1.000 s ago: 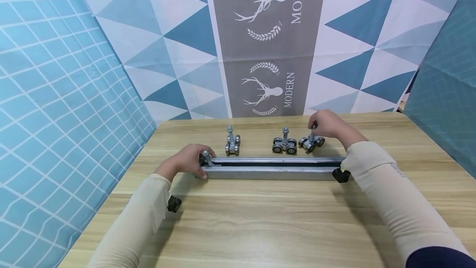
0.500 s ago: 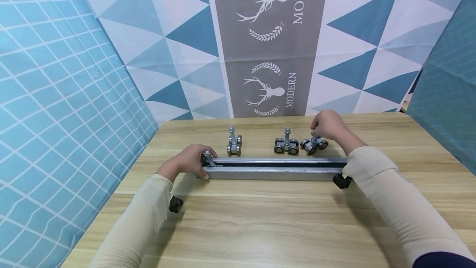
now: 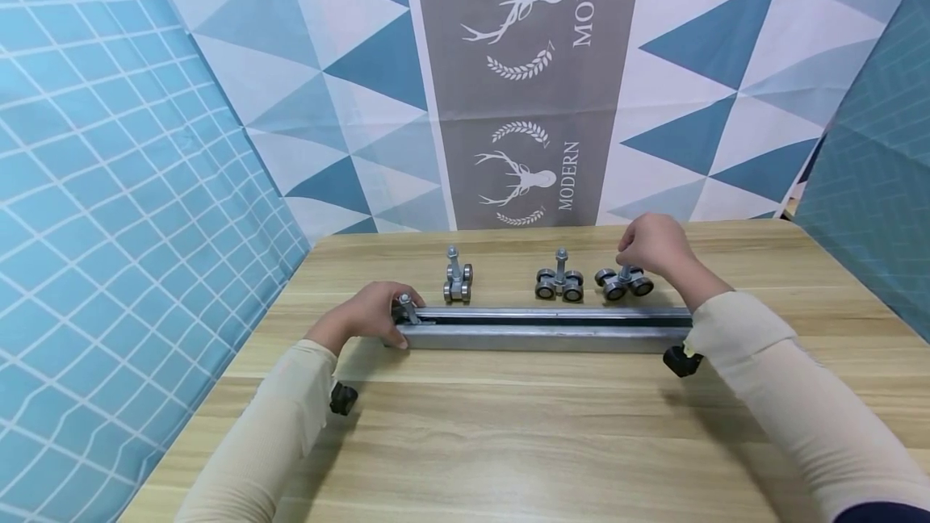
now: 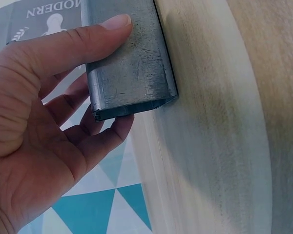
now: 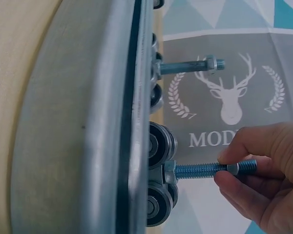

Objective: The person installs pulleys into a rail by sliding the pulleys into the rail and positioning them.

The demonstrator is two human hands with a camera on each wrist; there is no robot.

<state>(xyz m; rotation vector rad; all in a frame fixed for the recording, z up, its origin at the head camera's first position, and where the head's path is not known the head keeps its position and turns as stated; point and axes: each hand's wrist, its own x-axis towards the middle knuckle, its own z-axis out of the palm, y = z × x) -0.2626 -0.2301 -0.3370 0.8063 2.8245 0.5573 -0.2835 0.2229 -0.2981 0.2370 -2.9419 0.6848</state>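
Observation:
A galvanized metal channel rail (image 3: 545, 337) lies crosswise on the table. My left hand (image 3: 374, 313) grips its left end, the thumb on the near wall and fingertips at the end opening in the left wrist view. Inside that end sits a roller trolley (image 3: 408, 311), its bolt sticking up and its wheels hidden. Behind the rail's right part, my right hand (image 3: 657, 244) pinches the upright threaded bolt (image 5: 200, 170) of another roller trolley (image 3: 623, 282), thumb and finger near the nut. That trolley's wheels appear to rest on the table.
Two more roller trolleys stand behind the rail, one at centre (image 3: 559, 281) and one further left (image 3: 458, 281), bolts upright. The wooden table (image 3: 508, 434) ends at a patterned cloth backdrop (image 3: 523, 103). A blue grid cloth (image 3: 109, 184) hangs along the left.
My right hand has shifted slightly right with the pinched trolley, which has turned to line up more with the rail. The left hand stays on the rail end.

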